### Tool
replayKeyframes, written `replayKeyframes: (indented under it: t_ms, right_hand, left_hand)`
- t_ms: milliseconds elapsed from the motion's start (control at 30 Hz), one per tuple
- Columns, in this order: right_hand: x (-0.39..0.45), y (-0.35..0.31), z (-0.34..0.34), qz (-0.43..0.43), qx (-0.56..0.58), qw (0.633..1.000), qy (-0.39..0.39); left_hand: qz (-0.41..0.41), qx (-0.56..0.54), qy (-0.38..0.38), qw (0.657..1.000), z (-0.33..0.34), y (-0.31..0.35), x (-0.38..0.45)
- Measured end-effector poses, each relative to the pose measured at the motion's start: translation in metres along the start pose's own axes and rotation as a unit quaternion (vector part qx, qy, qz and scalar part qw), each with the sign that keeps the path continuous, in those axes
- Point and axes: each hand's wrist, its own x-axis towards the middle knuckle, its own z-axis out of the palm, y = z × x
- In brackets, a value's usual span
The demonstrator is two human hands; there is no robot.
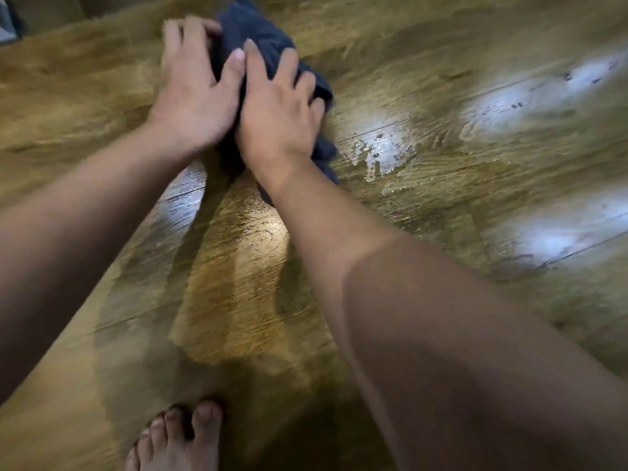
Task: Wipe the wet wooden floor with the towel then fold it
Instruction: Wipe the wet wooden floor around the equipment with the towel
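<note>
Bare foot (180,436) nearest, on glossy wood-grain floor (238,300). Dark blue towel (258,32) bunched on floor, soft-textured, long axis running away, slightly left. Left hand (193,96) and right hand (278,120) pressing on it, fingers splayed, unclenched. Wet patch (384,154) just right.

Head camera looks steeply down, near floor (441,300).

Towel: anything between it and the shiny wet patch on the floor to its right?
Nothing visible. The left hand and right hand press on the towel, and only bare wooden floor lies between its right edge and the wet patch. The foot is near the bottom edge, well clear.
</note>
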Motion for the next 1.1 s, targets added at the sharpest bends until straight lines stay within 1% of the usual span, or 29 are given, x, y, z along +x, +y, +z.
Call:
replayKeyframes:
  t_ms: [100, 167, 233, 300, 367, 400, 467, 567, 600, 667, 767, 933, 967, 1033, 1100]
  right_hand:
    - [-0.015, 0.006, 0.003, 0.009, 0.004, 0.999, 0.036]
    - [-0.029, 0.017, 0.001, 0.021, 0.011, 0.999, 0.033]
    - [-0.047, 0.031, -0.006, 0.030, 0.017, 0.999, 0.019]
    - [-0.070, 0.048, -0.015, 0.038, 0.021, 0.999, 0.017]
    - [-0.098, 0.068, -0.024, 0.056, 0.027, 0.998, 0.019]
    - [-0.114, 0.079, -0.029, 0.071, 0.032, 0.997, 0.018]
    - [-0.149, 0.103, -0.037, 0.099, 0.038, 0.994, 0.016]
    - [-0.206, 0.148, -0.046, 0.132, 0.040, 0.990, 0.042]
    - [-0.223, 0.165, -0.049, 0.151, 0.040, 0.986, 0.062]
    - [-0.245, 0.190, -0.056, 0.207, 0.040, 0.972, 0.101]
    - [-0.250, 0.196, -0.062, 0.267, 0.041, 0.953, 0.135]
    - [-0.228, 0.170, -0.057, 0.281, 0.047, 0.947, 0.149]
    - [-0.219, 0.165, -0.056, 0.280, 0.041, 0.948, 0.143]
    - [-0.195, 0.155, -0.055, 0.271, 0.023, 0.956, 0.106]
    - [-0.159, 0.139, -0.052, 0.239, -0.007, 0.968, 0.075]
  left_hand:
    - [0.030, 0.000, -0.006, 1.000, 0.003, 0.007, -0.007]
    - [0.036, -0.016, -0.020, 0.999, 0.006, 0.011, -0.013]
    - [0.054, -0.026, -0.054, 0.997, 0.010, 0.014, -0.019]
    - [0.071, -0.045, -0.105, 0.991, 0.012, 0.015, -0.025]
    - [0.077, -0.047, -0.135, 0.987, 0.014, 0.015, -0.026]
    - [0.083, -0.027, -0.139, 0.986, 0.015, 0.015, -0.028]
    - [0.101, 0.052, -0.147, 0.983, 0.018, 0.013, -0.034]
    - [0.116, 0.183, -0.181, 0.959, 0.028, 0.003, -0.052]
    - [0.128, 0.204, -0.180, 0.954, 0.031, -0.001, -0.057]
    - [0.139, 0.207, -0.168, 0.954, 0.034, -0.006, -0.059]
    - [0.131, 0.193, -0.169, 0.958, 0.033, -0.009, -0.054]
    - [0.139, 0.195, -0.171, 0.956, 0.031, -0.011, -0.054]
    - [0.137, 0.192, -0.171, 0.957, 0.031, -0.010, -0.053]
    - [0.130, 0.187, -0.163, 0.960, 0.031, -0.006, -0.049]
    - [0.111, 0.177, -0.139, 0.968, 0.029, 0.000, -0.043]
